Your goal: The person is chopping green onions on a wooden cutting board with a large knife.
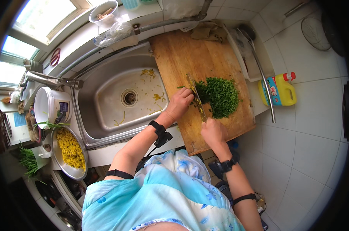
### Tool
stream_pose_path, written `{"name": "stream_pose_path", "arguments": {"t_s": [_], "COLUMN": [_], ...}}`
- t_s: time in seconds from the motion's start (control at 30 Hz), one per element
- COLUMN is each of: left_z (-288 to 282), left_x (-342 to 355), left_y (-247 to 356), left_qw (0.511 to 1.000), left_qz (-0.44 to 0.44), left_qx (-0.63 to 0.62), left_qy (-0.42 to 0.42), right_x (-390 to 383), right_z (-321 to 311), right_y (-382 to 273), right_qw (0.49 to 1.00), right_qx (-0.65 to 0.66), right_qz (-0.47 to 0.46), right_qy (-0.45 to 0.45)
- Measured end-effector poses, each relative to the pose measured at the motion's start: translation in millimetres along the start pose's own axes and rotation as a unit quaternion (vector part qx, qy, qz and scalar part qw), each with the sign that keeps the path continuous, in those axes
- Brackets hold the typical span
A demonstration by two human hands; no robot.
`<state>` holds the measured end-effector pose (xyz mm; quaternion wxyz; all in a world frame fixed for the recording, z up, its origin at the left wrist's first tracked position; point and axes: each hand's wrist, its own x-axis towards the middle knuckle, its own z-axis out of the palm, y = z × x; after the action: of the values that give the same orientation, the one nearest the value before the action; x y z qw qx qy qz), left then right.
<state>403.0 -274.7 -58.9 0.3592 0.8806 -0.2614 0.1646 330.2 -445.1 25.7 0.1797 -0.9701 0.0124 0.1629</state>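
Note:
My right hand (214, 133) is wrapped round the handle of a kitchen knife (199, 101), its blade pointing away from me over the wooden cutting board (178, 54). Left of the blade, my left hand (180, 102) is closed with curled fingers close to the steel. A bit of green stalk (180, 87) pokes out at its fingertips; the rest of what it holds is hidden under the hand. Finely chopped greens (224, 96) lie heaped just right of the knife. Some small bits stick to the blade.
A steel sink (105, 96) with yellow scraps adjoins the board on the left. Beyond it stand a white bucket (43, 106), a metal bowl (86, 173) of yellow shreds and a bunch of greens (28, 159). A yellow bottle (286, 92) is at right; a cloth (209, 31) lies at the board's far edge.

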Motion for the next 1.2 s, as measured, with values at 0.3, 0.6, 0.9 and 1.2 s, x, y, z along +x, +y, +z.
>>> {"name": "stream_pose_path", "arguments": {"t_s": [0.3,0.6,0.9,1.2], "left_z": [-1.6,1.2,-4.7,-37.2], "left_x": [1.8,-2.0,-3.2,7.6], "left_y": [0.9,-2.0,-0.1,-7.8], "left_qw": [1.0,1.0,1.0,0.996], "left_qz": [0.007,0.005,0.003,-0.061], "left_qx": [0.012,0.012,0.03,-0.021], "left_qy": [0.021,0.022,0.009,0.061], "right_x": [-4.0,-19.7,6.3,-16.2], "right_z": [-5.5,-7.8,13.0,-2.8], "right_y": [3.3,9.5,4.5,7.3], "right_qw": [0.998,1.0,0.999,0.991], "right_qx": [0.028,0.009,0.013,0.09], "right_qz": [-0.022,-0.022,-0.019,-0.028], "right_qy": [0.056,0.006,0.042,0.095]}}
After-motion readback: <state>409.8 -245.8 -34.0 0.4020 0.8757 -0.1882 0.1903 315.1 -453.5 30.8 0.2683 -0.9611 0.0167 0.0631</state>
